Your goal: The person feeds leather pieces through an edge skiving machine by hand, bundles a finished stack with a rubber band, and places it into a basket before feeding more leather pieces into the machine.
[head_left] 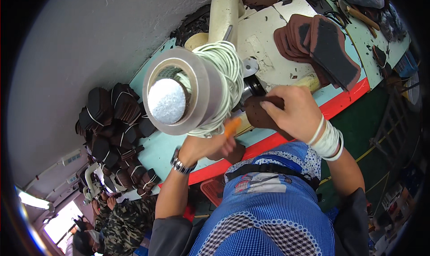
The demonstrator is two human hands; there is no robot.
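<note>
Brown piece (260,116) — in right hand (296,108), seemingly leather

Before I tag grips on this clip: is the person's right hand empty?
No, the right hand is pinching a brown piece, and white bands circle that wrist.

Head-worn view (wide fisheye), looking down, close over a workbench (154,156)

Your right hand (293,106) pinches a dark brown piece (260,114); your left hand (212,145), blurred, appears beside a cylinder (210,83) hung with pale bands (229,70).
</note>
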